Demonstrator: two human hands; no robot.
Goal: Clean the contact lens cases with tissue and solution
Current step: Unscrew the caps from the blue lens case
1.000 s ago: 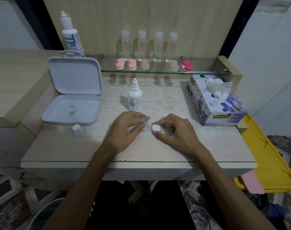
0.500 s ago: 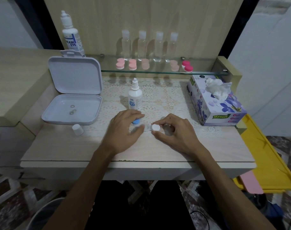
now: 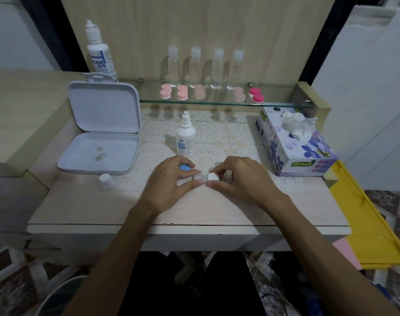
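Observation:
A small white contact lens case [image 3: 198, 176] lies on the lace mat in the middle of the desk. My left hand [image 3: 169, 185] pinches its left well between thumb and forefinger. A blue cap [image 3: 184, 167] lies off the case, on the mat under my left fingers. My right hand [image 3: 242, 181] grips the white cap [image 3: 213, 176] on the case's right well. A small solution bottle [image 3: 185, 140] stands uncapped just behind my hands. The tissue box [image 3: 294, 151] sits at the right with a tissue sticking out.
An open white box [image 3: 98, 153] holding two small rings lies at the left, with a loose white bottle cap [image 3: 106, 180] in front of it. A glass shelf [image 3: 281, 103] carries several pink lens cases [image 3: 183, 93], clear bottles [image 3: 195, 67] and a large solution bottle [image 3: 99, 53]. A yellow tray [image 3: 372, 224] lies beyond the desk's right edge.
My left hand took the blue cap off the case, carried it left and set it on the mat, then came back to the case. My right hand stayed on the white cap.

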